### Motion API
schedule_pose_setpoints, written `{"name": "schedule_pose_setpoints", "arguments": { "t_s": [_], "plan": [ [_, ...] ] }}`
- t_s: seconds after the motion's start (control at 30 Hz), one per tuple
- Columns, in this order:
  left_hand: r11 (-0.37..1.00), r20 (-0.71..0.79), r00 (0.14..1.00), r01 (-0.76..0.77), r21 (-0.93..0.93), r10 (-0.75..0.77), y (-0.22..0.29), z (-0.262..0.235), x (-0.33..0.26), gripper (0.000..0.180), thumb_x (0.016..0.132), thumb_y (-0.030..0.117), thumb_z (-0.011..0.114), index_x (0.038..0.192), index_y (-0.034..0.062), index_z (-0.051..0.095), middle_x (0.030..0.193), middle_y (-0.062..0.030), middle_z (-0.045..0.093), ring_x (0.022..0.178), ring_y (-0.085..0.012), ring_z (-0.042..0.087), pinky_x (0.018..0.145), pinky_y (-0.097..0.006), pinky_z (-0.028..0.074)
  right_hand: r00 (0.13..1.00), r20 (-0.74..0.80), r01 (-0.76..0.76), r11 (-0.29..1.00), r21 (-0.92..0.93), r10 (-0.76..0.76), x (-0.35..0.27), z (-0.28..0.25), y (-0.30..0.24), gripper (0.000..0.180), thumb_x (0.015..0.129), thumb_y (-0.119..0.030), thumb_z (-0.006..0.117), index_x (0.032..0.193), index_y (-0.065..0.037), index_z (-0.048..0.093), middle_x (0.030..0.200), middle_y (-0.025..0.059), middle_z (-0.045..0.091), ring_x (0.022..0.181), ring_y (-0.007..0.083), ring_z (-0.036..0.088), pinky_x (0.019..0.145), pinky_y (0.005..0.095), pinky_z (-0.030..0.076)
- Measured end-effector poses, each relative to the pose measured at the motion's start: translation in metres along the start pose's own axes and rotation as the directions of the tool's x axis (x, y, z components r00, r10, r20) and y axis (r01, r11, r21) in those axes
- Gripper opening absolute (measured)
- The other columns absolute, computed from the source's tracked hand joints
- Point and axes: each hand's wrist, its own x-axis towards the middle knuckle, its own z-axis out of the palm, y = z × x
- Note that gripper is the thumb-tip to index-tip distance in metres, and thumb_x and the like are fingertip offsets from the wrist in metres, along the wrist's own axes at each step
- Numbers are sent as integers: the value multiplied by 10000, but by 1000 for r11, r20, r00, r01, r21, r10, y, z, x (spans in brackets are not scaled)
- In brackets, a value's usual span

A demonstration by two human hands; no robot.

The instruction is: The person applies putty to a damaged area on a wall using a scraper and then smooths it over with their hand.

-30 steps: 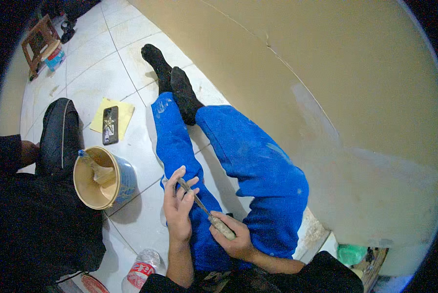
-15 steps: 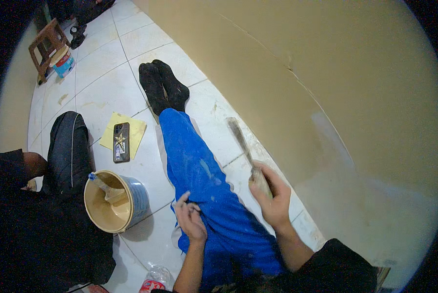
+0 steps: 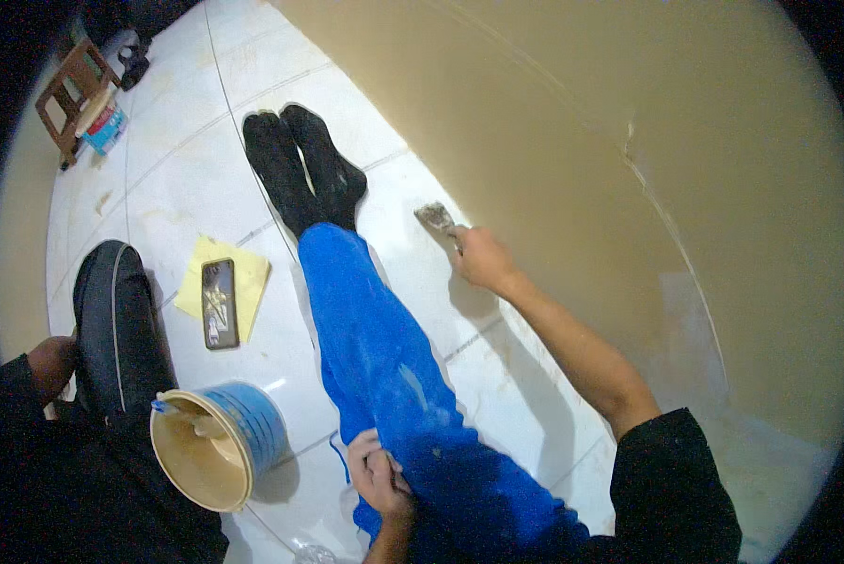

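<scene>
My right hand (image 3: 485,258) is wrapped round the handle of a putty knife (image 3: 435,218). The knife's smeared blade is low over the white tiles, near the foot of the wall, and points away from me. Most of the handle is hidden in the fist. On the blue trousers (image 3: 375,348) over my legs rests my left hand (image 3: 378,473), fingers curled in, with no tool showing in it. A beige-lined bucket (image 3: 267,423) with a blue outside stands to its left, a pale tool with a blue end (image 3: 196,418) leaning inside.
The beige wall (image 3: 553,169) runs along my right, with a raised crack. A phone (image 3: 220,305) lies on yellow paper (image 3: 252,265). Another person's dark-clad leg (image 3: 111,320) is at left. Farther off are a brown stool (image 3: 60,103) and a small tub (image 3: 104,127). A clear bottle (image 3: 314,553) sits nearby.
My right hand has reached forward with the putty knife, lowering it toward the floor by the wall. My left hand's fingers have curled in on my thigh. The view has shifted slightly.
</scene>
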Motion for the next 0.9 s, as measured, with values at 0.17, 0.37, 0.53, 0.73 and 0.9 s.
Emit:
{"name": "schedule_pose_setpoints", "arguments": {
  "t_s": [0.17, 0.37, 0.53, 0.73, 0.9],
  "plan": [
    [990, 93, 994, -66, 122, 55, -13, -7, -4, 196, 973, 128, 556, 1108, -11, 582, 1178, -113, 576, 740, -98, 484, 679, -233, 408, 956, 166, -225, 968, -107, 241, -127, -37, 22, 295, 829, -149, 646, 1110, -65, 673, 939, 211, 705, 893, 424, 677, 792, 504, 546],
    [966, 136, 982, -155, 206, 129, -1, 16, 9, 183, 972, 79, 571, 1127, -15, 595, 1128, -80, 578, 962, -135, 519, 873, -261, 416, 841, 386, -284, 916, -284, 380, -311, -143, 49, 362, 800, -133, 680, 1157, -79, 711, 969, 206, 714, 913, 408, 687, 836, 486, 551],
    [958, 155, 970, -213, 192, 185, -14, 27, 3, 202, 968, 83, 581, 1137, -26, 602, 1108, -84, 605, 1019, -159, 556, 960, -291, 425, 520, 547, -215, 720, -660, 657, -416, -191, 97, 498, 721, -13, 649, 1178, -195, 731, 1081, 192, 719, 1013, 371, 693, 905, 488, 549],
    [912, 185, 933, -345, 220, 308, -26, 6, 15, 204, 978, 103, 577, 1130, -32, 601, 1117, -93, 615, 1046, -179, 565, 984, -319, 422, 917, 276, -241, 952, -191, 287, -326, -176, 56, 372, 872, -130, 605, 1226, -175, 705, 1077, 210, 710, 983, 410, 676, 862, 505, 545],
    [928, 243, 932, -317, 193, 268, -22, 19, 1, 211, 982, 89, 577, 1158, -25, 592, 1124, -87, 612, 1011, -151, 568, 922, -276, 447, 999, 29, -39, 995, -96, 42, -198, -96, 45, 355, 859, -76, 542, 1174, -98, 704, 1002, 238, 701, 978, 399, 680, 831, 521, 545]
  ]
}}
